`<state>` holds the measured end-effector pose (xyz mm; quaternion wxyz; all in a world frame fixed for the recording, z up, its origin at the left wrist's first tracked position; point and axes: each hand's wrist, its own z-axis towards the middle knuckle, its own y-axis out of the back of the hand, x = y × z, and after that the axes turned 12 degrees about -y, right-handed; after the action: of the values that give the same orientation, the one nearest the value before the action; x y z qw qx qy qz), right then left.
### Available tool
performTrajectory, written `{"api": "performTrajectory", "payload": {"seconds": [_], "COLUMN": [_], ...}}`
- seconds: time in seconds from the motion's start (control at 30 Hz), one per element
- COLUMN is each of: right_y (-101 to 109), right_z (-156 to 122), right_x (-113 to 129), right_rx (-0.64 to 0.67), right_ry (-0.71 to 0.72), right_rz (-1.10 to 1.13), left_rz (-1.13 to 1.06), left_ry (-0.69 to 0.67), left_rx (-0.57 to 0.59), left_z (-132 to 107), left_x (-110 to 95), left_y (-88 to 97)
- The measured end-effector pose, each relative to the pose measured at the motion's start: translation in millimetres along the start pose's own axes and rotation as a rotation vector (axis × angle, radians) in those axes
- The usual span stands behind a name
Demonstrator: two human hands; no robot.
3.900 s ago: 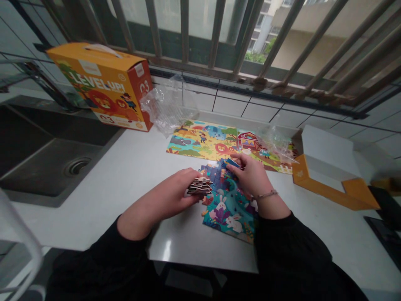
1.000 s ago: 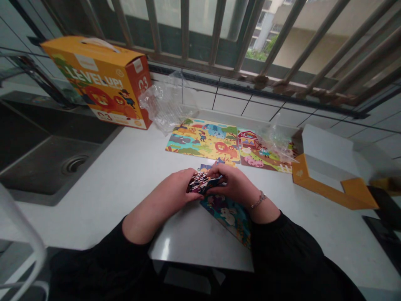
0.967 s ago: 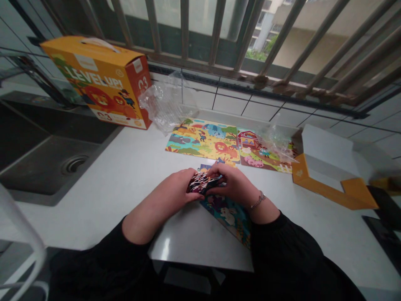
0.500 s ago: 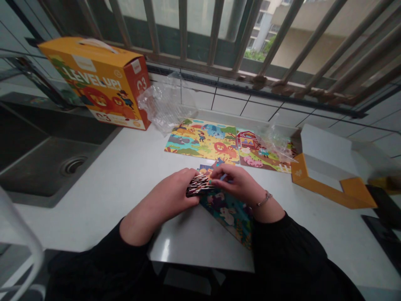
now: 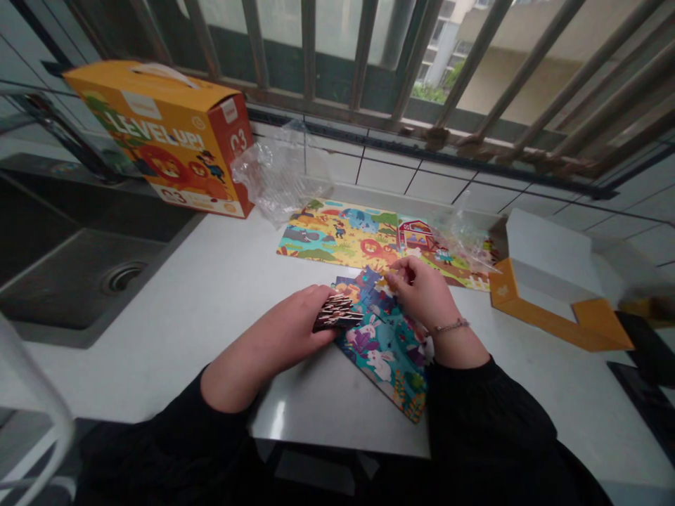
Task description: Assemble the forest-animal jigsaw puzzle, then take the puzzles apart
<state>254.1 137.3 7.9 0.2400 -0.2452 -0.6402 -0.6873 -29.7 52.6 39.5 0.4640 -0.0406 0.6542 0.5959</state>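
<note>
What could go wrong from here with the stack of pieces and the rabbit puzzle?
1. The left hand holds the stack of pieces by one end at the rabbit puzzle's left edge; pieces might slip and scatter.
2. The puzzle's near corner lies close to the counter edge; a nudge from the right hand or a sleeve could push it off.
</note>
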Motion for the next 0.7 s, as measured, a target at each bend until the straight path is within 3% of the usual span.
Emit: {"api": "performTrajectory", "payload": {"seconds": [0.13,0.23,0.3,0.47,0.7], "right_y": [3,-1,-4,-8,-8], "right_z": [-7,-10,-11,-10,-8], "right_x": [14,18,18,13,14], "right_rx": [0.065,0.261,0.334,0.234,0.264], "right_ry": [0.204,0.405,0.467,0.393,0.324], "right_rz": [0.108,0.052,0.044,-0.058,-0.081], "left_rz": [0.034,0.045,0.058,0.124,0.161], "left_ry": [0.078,0.138,0.18,0.274,0.307], "left_rx": [0.017,0.0,-0.027,-0.074,-0.058], "left_z": [0,-1,-1,0,1], "left_x": [0,1,2,4,9], "left_y": [3.4,7.0,9.6,12.3,10.2]}}
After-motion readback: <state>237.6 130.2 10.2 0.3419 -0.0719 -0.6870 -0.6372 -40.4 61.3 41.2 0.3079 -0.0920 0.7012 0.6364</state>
